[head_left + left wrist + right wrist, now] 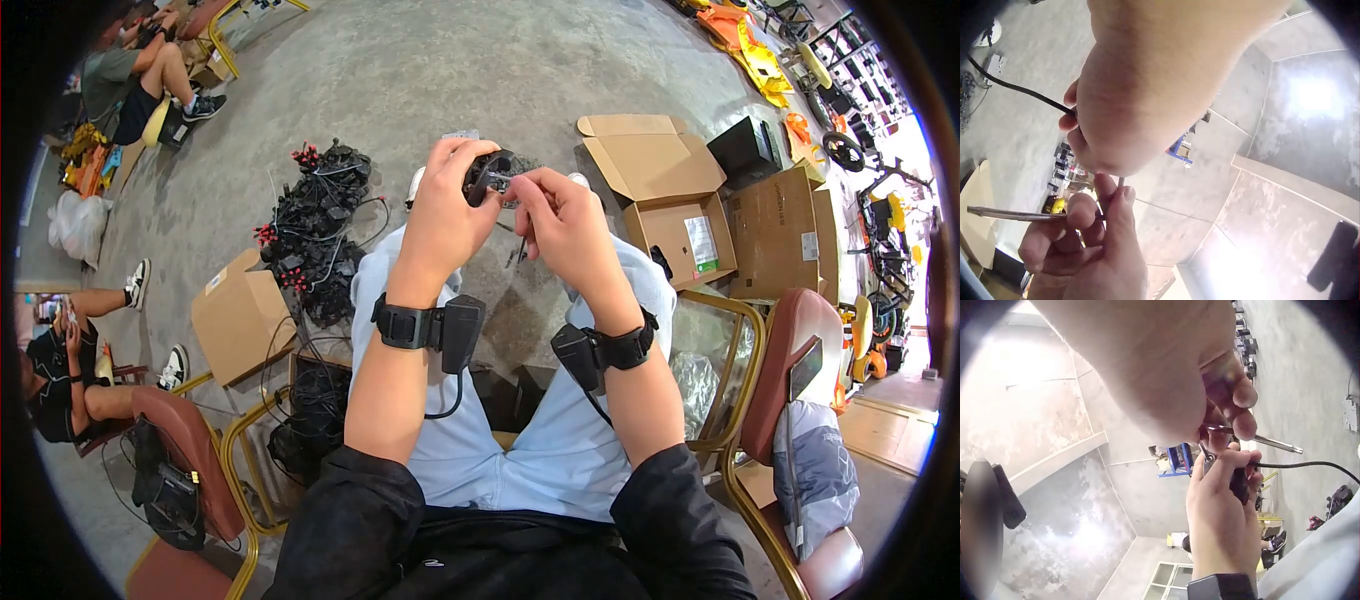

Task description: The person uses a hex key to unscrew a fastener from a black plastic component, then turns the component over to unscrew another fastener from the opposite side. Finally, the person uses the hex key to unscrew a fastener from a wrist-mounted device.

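Observation:
My left hand [447, 205] grips a small black device [478, 180] above the knees. A black cable [1310, 464] runs from it in the right wrist view. My right hand [565, 222] is close beside the left, its thumb and forefinger pinching a thin metal shaft [1122, 182] that points at the device. From between its other fingers sticks out a slim metal rod [1013, 214] with a shaped tip, also visible as a rod [1279, 444] in the right wrist view. I cannot tell whether shaft and rod are one tool. Fingers hide most of the device.
A heap of black cabled parts with red connectors [320, 225] lies on the floor to the left. To the right stand an open cardboard box [690, 235] and a larger carton [775, 235]. Chairs [800, 370] flank the seat; two people sit at far left.

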Motion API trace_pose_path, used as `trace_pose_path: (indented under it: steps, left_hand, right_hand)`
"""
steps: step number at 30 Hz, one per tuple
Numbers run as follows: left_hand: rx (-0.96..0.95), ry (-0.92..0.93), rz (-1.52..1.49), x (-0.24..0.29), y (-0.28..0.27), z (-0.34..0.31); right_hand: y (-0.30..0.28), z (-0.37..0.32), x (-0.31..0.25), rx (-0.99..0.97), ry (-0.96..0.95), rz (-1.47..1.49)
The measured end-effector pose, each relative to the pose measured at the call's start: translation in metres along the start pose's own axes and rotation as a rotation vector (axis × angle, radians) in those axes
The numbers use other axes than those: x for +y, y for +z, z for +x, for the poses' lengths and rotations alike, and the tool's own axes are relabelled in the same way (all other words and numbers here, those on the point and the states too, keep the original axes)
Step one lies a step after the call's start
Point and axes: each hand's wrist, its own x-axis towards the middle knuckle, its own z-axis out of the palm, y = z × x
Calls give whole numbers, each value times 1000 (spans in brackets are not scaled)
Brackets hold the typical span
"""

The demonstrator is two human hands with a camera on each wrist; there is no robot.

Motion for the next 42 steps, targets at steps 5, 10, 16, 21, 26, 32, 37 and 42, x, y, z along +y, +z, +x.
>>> trace_pose_path:
  steps: [5,10,16,21,26,32,37,42]
  left_hand:
    - [5,-31,-26,1,0,-1]
    - [16,-34,-28,-2,0,-1]
    - [18,-29,-6,-1,0,-1]
    - [8,-11,-3,1,2,-1]
    - [10,-48,-47,3,1,-1]
    - [15,-10,-9,-3,2,-1]
    - [19,-22,-23,-3,2,-1]
    - [17,-35,-22,-1,1,-1]
  right_hand:
    - [2,2,6,109,-192,-201]
    - [2,4,12,188,-443,-368]
    - [4,7,18,241,-535,-407]
    - [-1,1,1,3,38,-4]
    - [1,2,9,109,-182,-217]
    - [1,3,9,183,-414,-317]
    - [2,5,15,210,-492,-319]
    - [2,4,13,207,-528,-319]
